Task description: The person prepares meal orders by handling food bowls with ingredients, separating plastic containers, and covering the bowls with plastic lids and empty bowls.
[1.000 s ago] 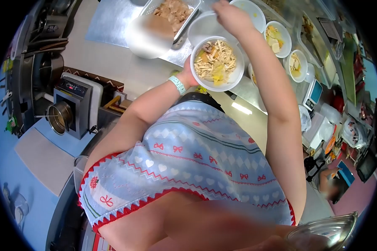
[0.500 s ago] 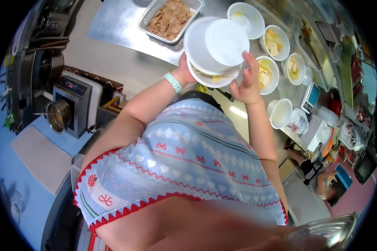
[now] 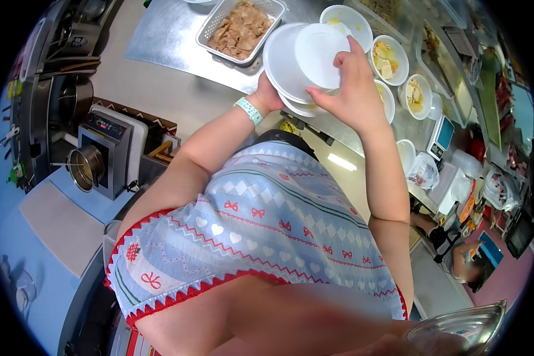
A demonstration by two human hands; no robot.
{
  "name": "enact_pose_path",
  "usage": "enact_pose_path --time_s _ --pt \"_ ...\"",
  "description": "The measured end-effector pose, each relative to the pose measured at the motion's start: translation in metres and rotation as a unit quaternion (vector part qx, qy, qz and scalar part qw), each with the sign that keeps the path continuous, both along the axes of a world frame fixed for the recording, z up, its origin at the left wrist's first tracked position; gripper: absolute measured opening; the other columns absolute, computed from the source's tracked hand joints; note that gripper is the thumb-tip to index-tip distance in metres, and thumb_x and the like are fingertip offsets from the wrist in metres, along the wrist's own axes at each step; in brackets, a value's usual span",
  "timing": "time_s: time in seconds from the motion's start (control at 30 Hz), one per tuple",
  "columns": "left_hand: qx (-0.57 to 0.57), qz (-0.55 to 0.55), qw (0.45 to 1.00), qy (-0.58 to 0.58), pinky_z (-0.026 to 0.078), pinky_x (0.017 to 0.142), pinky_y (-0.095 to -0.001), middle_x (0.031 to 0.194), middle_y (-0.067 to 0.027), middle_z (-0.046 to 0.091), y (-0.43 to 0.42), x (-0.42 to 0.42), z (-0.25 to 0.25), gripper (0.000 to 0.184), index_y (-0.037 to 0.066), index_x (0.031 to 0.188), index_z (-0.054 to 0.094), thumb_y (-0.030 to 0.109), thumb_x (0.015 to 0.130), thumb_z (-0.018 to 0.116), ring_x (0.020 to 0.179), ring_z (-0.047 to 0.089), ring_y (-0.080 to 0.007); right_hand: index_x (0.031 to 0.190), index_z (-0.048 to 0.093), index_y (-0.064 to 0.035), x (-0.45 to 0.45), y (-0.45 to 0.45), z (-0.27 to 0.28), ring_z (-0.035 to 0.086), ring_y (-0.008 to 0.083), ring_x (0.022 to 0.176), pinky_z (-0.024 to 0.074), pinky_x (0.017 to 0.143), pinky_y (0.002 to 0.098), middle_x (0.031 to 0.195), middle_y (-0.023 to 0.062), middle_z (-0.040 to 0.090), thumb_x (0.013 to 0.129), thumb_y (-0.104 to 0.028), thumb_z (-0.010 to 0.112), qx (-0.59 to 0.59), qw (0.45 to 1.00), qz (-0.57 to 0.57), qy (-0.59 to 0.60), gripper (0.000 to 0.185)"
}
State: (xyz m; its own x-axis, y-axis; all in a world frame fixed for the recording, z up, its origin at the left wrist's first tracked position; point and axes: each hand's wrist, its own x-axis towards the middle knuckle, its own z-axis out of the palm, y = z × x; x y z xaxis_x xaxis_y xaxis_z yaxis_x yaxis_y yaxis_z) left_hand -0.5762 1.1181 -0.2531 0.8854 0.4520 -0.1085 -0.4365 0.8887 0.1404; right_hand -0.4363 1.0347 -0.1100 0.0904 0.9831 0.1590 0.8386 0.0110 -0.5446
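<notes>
My left hand [image 3: 269, 95] is wrapped round the left side of two white plastic bowls held over the counter's edge. The upper white bowl [image 3: 285, 56] is upside down, its round base facing up. Beneath it shows part of the lower white bowl [image 3: 299, 108], with a little yellow food visible in it. My right hand [image 3: 357, 95] grips the upper bowl's base, thumb on the near side and fingers on the far side. A white basket [image 3: 204, 37] of sliced cooked meat [image 3: 241, 31] stands just beyond my left hand.
To the right, several white bowls [image 3: 390, 57] with yellow and pale food stand on the steel counter [image 3: 166, 38]. Further right are a digital scale [image 3: 441, 137] and a plastic bag [image 3: 424, 171]. A pot [image 3: 84, 166] is at the left. Another person [image 3: 466, 261] is at the lower right.
My right hand has moved up and left from the bowls' right rim onto the upper bowl's base, its fingers now curled there. My left hand keeps its hold with little movement.
</notes>
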Motion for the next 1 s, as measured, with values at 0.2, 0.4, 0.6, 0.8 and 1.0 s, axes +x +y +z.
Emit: enact_pose_path --time_s 0.2,0.4,0.6,0.8,1.0 --pt "0.018 -0.006 1.000 0.019 0.034 0.109 -0.0470 0.144 -0.0129 0.038 0.000 -0.005 -0.024 0.070 0.012 0.144 0.031 0.056 0.090 0.036 0.131 0.039 -0.0319 0.130 0.046 -0.0181 -0.001 0.005 0.023 0.038 0.0517 0.123 0.0414 0.098 0.0495 0.135 0.0350 0.030 0.063 -0.040 0.080 -0.124 0.992 -0.007 -0.019 0.078" --pt "-0.019 -0.014 1.000 0.014 0.035 0.107 -0.0462 0.140 -0.0128 0.044 -0.004 -0.007 -0.035 0.065 0.010 0.141 0.038 0.050 0.089 0.038 0.127 0.044 -0.0321 0.138 0.040 -0.0207 -0.005 0.004 0.004 0.034 0.0505 0.127 0.0367 0.103 0.0499 0.138 0.0338 0.027 0.067 -0.039 0.076 -0.099 0.993 -0.037 -0.052 0.081" --pt "-0.028 0.004 1.000 0.002 0.032 0.109 -0.0457 0.141 -0.0103 0.043 -0.003 -0.003 -0.042 0.065 0.014 0.142 0.037 0.050 0.089 0.043 0.129 0.042 -0.0311 0.141 0.038 -0.0251 -0.004 -0.021 -0.010 0.032 0.0521 0.126 0.0344 0.103 0.0524 0.136 0.0362 0.028 0.067 -0.039 0.077 -0.075 0.996 -0.052 -0.017 0.084" --pt "-0.005 0.014 1.000 0.025 0.029 0.110 -0.0491 0.145 -0.0104 0.037 0.001 0.000 -0.054 0.070 0.019 0.144 0.030 0.052 0.086 0.051 0.132 0.037 -0.0320 0.141 0.039 -0.0230 -0.014 -0.027 -0.040 0.026 0.0508 0.129 0.0289 0.105 0.0549 0.141 0.0344 0.025 0.073 -0.036 0.073 -0.003 0.994 -0.106 -0.020 0.077" --pt "0.048 0.051 0.994 0.085 0.028 0.111 -0.0483 0.145 -0.0093 0.038 -0.004 -0.003 -0.027 0.072 0.022 0.146 0.028 0.054 0.086 0.051 0.132 0.037 -0.0305 0.141 0.040 -0.0212 -0.010 -0.030 -0.061 0.026 0.0516 0.129 0.0259 0.106 0.0556 0.145 0.0328 0.020 0.079 -0.034 0.068 0.034 0.994 -0.105 -0.001 0.069"
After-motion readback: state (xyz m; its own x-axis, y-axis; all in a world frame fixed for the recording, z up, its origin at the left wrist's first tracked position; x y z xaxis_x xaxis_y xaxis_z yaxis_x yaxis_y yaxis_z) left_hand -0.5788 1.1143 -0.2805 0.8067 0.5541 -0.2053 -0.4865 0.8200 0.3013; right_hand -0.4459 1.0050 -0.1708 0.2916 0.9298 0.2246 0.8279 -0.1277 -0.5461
